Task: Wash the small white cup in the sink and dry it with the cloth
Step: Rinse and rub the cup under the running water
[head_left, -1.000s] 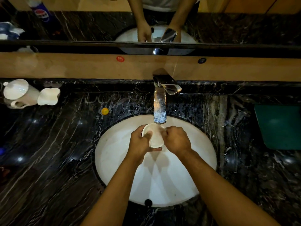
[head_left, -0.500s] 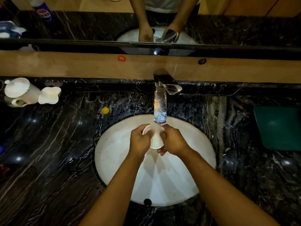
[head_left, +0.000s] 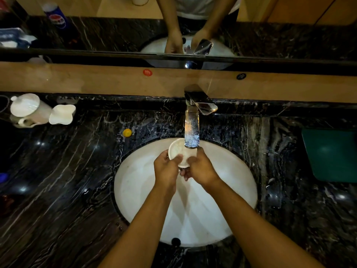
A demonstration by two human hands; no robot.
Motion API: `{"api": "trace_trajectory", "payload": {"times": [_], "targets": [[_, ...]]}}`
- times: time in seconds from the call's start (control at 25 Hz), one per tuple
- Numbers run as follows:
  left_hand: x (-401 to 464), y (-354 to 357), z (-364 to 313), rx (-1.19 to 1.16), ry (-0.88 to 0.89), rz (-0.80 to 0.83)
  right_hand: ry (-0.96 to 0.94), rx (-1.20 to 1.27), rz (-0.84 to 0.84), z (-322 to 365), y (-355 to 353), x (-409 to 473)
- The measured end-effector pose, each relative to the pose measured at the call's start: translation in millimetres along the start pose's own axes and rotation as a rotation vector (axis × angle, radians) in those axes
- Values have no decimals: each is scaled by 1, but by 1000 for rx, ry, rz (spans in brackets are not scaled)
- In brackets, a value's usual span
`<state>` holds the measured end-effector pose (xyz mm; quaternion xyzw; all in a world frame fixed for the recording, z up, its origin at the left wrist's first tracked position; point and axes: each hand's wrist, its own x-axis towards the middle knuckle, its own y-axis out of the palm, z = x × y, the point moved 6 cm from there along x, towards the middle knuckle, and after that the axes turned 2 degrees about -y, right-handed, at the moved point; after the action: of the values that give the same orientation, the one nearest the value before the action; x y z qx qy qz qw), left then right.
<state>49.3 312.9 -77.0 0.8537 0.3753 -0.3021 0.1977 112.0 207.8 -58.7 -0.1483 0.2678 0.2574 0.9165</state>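
The small white cup [head_left: 178,151] is held over the white oval sink [head_left: 135,180], right under the spout of the chrome tap [head_left: 191,130]. Its open mouth tilts up and to the left. My left hand [head_left: 167,169] grips it from the left, thumb on the rim. My right hand [head_left: 201,167] wraps the cup's right side and bottom. A green cloth [head_left: 330,154] lies flat on the counter at the far right, apart from both hands.
Black marble counter [head_left: 67,180] surrounds the sink. A white teapot [head_left: 27,109] and a white dish [head_left: 61,114] stand at the back left. A small yellow cap [head_left: 127,132] lies left of the tap. A mirror runs along the back wall.
Both hands have raised the cup a little toward the spout and turned it, so its open mouth now shows more to the left.
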Motion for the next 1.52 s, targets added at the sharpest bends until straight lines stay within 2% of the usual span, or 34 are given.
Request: {"api": "trace_trajectory", "payload": {"times": [0.08, 0.2, 0.32, 0.4, 0.56, 0.68, 0.8, 0.92, 1.0, 1.12, 1.24, 1.32, 1.44, 1.52], "targets": [[0, -3, -1, 43, 68, -50, -28, -172, -28, -1, -8, 4], [1, -2, -9, 171, 126, 10, -95, -682, -25, 7, -27, 10], [1, 2, -17, 300, 125, 113, -96, -838, -87, 8, -33, 14], [3, 6, -22, 326, 88, 167, -99, -821, -148, 5, -35, 13], [4, 8, -34, 382, 106, 183, -103, -627, 29, -8, -28, 11], [2, 5, -39, 378, 133, 142, -55, -451, 36, -14, -21, 7], [2, 5, -36, 451, 137, 144, -34, -539, -35, -15, -28, 12], [1, 7, -30, 492, 111, 148, -88, -707, -165, -1, -40, 15], [3, 8, -29, 473, 88, 135, -133, -707, -206, 8, -38, 14], [7, 9, -27, 438, 82, 128, -181, -494, -84, 6, -23, 11], [7, 7, -24, 393, 54, 104, -119, -314, 31, -2, -17, 8], [4, 9, -18, 402, 34, 129, -131, -404, 3, 0, -24, 9], [1, 12, -10, 437, 21, 166, -137, -699, -59, 9, -33, 14], [1, 12, -10, 439, 24, 176, -139, -765, -82, 13, -36, 15]]}}
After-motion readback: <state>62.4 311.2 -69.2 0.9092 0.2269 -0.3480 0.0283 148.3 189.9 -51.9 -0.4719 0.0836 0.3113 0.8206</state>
